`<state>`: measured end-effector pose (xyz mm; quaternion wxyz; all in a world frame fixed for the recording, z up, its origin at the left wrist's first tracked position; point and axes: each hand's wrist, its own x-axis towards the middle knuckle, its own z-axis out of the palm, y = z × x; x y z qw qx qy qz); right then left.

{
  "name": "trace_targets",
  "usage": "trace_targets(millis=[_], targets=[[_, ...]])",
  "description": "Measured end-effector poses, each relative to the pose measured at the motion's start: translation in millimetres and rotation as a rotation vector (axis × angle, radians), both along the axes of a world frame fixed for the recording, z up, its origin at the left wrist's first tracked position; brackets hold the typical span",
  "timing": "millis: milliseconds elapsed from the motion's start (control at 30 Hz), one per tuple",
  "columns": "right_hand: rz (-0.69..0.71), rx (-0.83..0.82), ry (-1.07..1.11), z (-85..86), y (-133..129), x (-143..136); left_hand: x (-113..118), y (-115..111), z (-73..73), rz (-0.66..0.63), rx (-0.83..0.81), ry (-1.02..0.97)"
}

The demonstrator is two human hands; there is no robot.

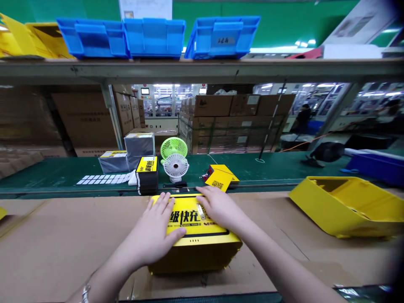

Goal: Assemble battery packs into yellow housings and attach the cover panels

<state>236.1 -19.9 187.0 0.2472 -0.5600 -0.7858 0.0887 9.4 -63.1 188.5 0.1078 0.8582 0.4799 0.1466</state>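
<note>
A yellow box (189, 225) with black lettering and a printed code on top sits on the cardboard in front of me. My left hand (154, 227) lies on the left part of its top, fingers extended and slightly spread, the thumb pointing right. On the right side rests my right hand (219, 208), its fingers stretched toward the far edge and covering part of the printed code. Both hands are open and touch the box without wrapping round it. Just behind it, yellow cards (220, 176) with a code lie in a small pile.
Behind stand a white fan (176, 166), a green fan (174, 148), a black-and-yellow box (147, 176), grey-wrapped boxes (140, 145) and a sheet of white labels (105, 179). A yellow bin (344, 208) lies to the right. Blue bins (154, 38) line the overhead shelf (202, 69).
</note>
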Motion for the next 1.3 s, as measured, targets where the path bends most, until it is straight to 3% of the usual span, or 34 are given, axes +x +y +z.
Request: trace_targets(millis=[100,167,267,367,500,633,700,800,967,1100,1233,1300], targets=[[0.262,-0.018,-0.198,5.3,-22,-19,18,5,4.8,-0.09,-0.024,0.04],[0.336,-0.095,-0.25,9.7,-32,-19,19,8,7.3,-0.117,-0.05,0.037],[0.312,-0.152,-0.257,14.3,-38,3,1,8,6.5,-0.114,-0.068,0.009],[0.156,-0.139,-0.213,10.7,-39,26,-22,4,1.0,-0.054,-0.101,-0.043],[-0.034,-0.088,-0.228,-0.4,-39,19,-16,2,-2.1,0.007,-0.07,-0.046],[0.183,-0.071,-0.273,-1.1,-38,-13,18,7,5.0,-0.109,-0.037,0.018],[0.266,-0.082,-0.271,2.1,-37,-19,25,11,8.5,-0.162,-0.055,0.03],[0.237,-0.091,-0.252,6.5,-39,-8,12,14,9.6,-0.156,-0.055,0.019],[0.128,-0.154,-0.136,6.5,-47,31,-36,8,2.3,-0.029,-0.177,-0.163],[0.133,-0.297,0.141,-5.1,-59,59,-53,-12,-21.2,0.047,-0.297,-0.455],[0.204,-0.423,0.475,-41.1,-78,70,-48,-32,-73.4,0.122,-0.388,-0.737],[0.148,-0.475,0.515,-64.9,-86,64,-44,-39,-98.8,0.147,-0.437,-0.778]])
